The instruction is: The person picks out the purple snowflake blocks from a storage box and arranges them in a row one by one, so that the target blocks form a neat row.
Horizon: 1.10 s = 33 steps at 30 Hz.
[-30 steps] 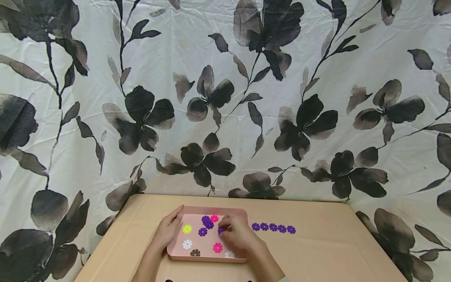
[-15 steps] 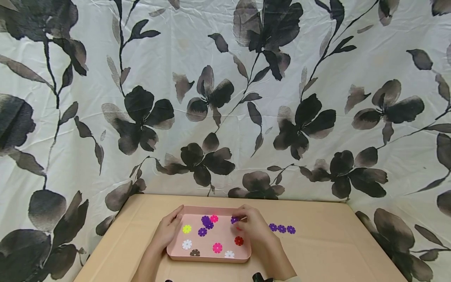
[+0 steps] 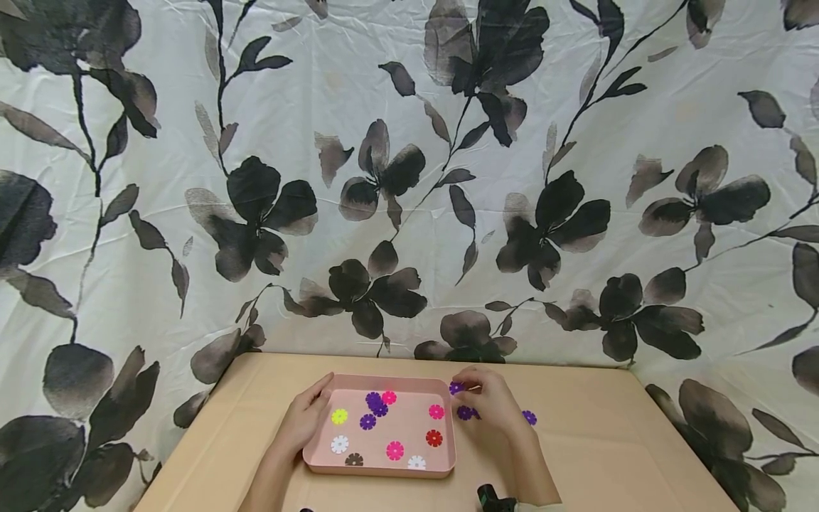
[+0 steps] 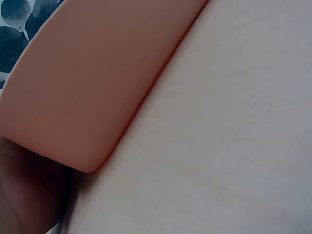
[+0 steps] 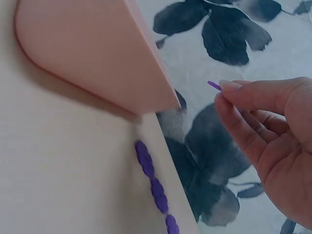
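A pink tray (image 3: 377, 470) stands on the tabletop in the head view, holding several flower-shaped discs in purple, pink, red, white, yellow and brown. My left hand (image 3: 303, 418) grips its left side; in the left wrist view part of that hand (image 4: 29, 195) lies against the end of the tray wall (image 4: 92, 92). Just past the tray's right edge, my right hand (image 3: 491, 402) pinches a purple flower-shaped disc (image 3: 456, 387) between thumb and fingertip. The right wrist view shows this disc (image 5: 213, 85) edge-on, raised above the tabletop.
A row of purple discs (image 3: 463, 412) lies on the cardboard-coloured tabletop (image 3: 595, 455) right of the tray, partly hidden by my right hand. Behind the table hangs a floral cloth (image 3: 397, 213). A black device (image 3: 494, 499) sits at my right wrist.
My right hand has lifted the purple disc out of the tray and carried it right, past the tray's edge above the row. The left hand and tray stay in place.
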Tool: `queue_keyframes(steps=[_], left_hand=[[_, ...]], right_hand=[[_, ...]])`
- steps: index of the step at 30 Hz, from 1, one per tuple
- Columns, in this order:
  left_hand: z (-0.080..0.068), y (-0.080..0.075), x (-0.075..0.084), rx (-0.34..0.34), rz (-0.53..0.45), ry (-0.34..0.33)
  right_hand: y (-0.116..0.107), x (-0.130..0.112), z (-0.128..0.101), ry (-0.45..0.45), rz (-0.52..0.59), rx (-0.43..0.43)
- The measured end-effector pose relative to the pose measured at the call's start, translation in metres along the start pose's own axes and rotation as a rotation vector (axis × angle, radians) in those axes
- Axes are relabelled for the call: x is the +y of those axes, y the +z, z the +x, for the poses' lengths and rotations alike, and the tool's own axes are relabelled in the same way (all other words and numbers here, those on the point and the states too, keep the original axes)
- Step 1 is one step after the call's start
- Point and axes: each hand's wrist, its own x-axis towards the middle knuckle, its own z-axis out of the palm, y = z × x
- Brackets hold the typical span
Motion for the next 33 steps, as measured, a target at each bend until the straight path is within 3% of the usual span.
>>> queue_keyframes(steps=[16,29,33], left_hand=[[0.001,-0.001,0.0,-0.002,0.01,0.001],[0.003,-0.001,-0.003,-0.007,0.023,0.008],[0.003,-0.001,-0.003,-0.009,0.018,-0.003]], right_hand=[[-0.056,0.039,-0.016,0.065,-0.067,0.13],[-0.087,0.068,-0.038,0.229,-0.158,0.126],[-0.094,0.075,-0.043,0.241,-0.179,0.122]])
